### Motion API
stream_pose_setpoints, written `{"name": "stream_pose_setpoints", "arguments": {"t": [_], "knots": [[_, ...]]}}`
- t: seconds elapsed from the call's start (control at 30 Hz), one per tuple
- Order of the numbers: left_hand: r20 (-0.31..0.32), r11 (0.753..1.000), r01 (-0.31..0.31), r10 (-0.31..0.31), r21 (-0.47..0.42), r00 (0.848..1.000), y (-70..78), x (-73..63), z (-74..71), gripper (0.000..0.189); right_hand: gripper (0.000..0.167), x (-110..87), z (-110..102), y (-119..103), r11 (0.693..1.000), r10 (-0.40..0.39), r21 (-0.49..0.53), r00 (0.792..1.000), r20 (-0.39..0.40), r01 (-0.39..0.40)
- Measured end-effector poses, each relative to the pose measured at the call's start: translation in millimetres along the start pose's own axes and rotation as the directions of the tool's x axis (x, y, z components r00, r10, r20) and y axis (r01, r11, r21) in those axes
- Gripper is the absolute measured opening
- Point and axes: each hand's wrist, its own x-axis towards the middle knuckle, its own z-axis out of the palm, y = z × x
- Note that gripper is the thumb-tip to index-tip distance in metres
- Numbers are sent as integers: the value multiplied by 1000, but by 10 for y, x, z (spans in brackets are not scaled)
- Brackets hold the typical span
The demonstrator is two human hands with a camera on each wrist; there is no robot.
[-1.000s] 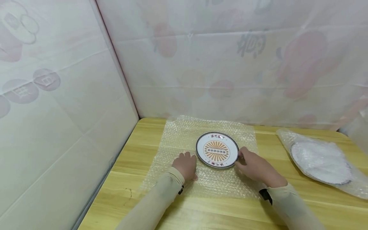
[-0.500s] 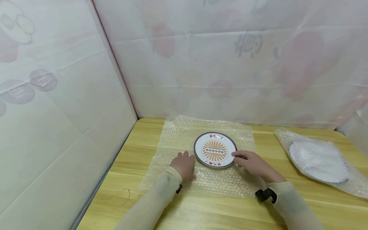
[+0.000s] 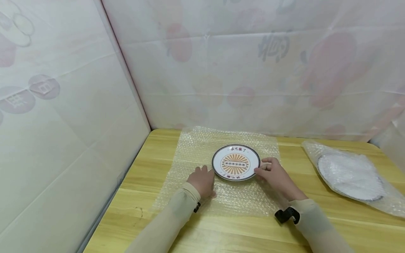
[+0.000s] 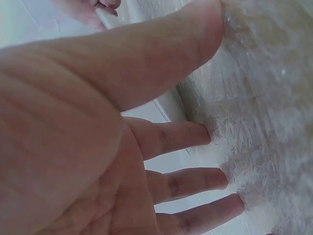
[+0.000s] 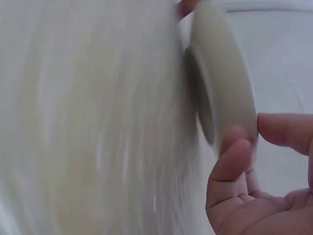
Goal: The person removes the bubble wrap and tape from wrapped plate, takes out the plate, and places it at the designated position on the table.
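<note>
A round white plate (image 3: 236, 162) with a dark rim, an orange sunburst print and red lettering sits over a sheet of bubble wrap (image 3: 193, 147). My right hand (image 3: 275, 177) pinches its right edge, thumb on the upper face and fingers below; the right wrist view shows the pale underside and foot ring of the plate (image 5: 227, 78) beside a blurred stretch of wrap. At the plate's lower left, my left hand (image 3: 202, 182) rests on the wrap. Its thumb and fairly straight fingers (image 4: 183, 137) touch the wrap with their tips, gripping nothing.
On the right of the wooden table (image 3: 126, 196) lies another plate in bubble wrap (image 3: 351, 177). A printed white cloth wall (image 3: 240, 70) rises behind the table, and a second cloth wall (image 3: 72, 140) runs along the left.
My right hand has shifted its hold along the plate's right edge, and the thumb now lies on the rim. The plate has turned slightly, its near edge higher in view. The left hand stays put.
</note>
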Motion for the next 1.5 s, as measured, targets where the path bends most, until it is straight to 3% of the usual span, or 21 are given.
{"name": "stream_pose_setpoints", "arguments": {"t": [0.1, 0.23, 0.47, 1.0, 1.23, 1.5], "knots": [[-4, 1000, 1, 0, 1, 1000, -3, 6, 8, 69, 64, 26, 13, -1, 989, 57, 133, 996, 68, -66], [-12, 1000, 0, 1, 3, 1000, -4, 14, 21, 65, 37, 65, 50, 34, 976, 95, 187, 991, 98, -112], [-11, 1000, 0, 0, 13, 1000, -1, 19, 16, 63, 27, 70, 106, 87, 985, 130, 104, 990, 58, -136], [-34, 1000, -21, 20, -8, 999, -33, 27, 8, 70, 23, 33, 126, 83, 978, 116, 163, 990, 83, -129], [-26, 999, -34, 35, 34, 999, -67, 17, -14, 76, 22, 40, 141, 72, 977, 124, 163, 989, 79, -135], [-34, 998, -25, 27, 59, 999, -41, 26, -16, 64, 22, 18, 153, 66, 980, 140, 136, 988, 58, -147]]}}
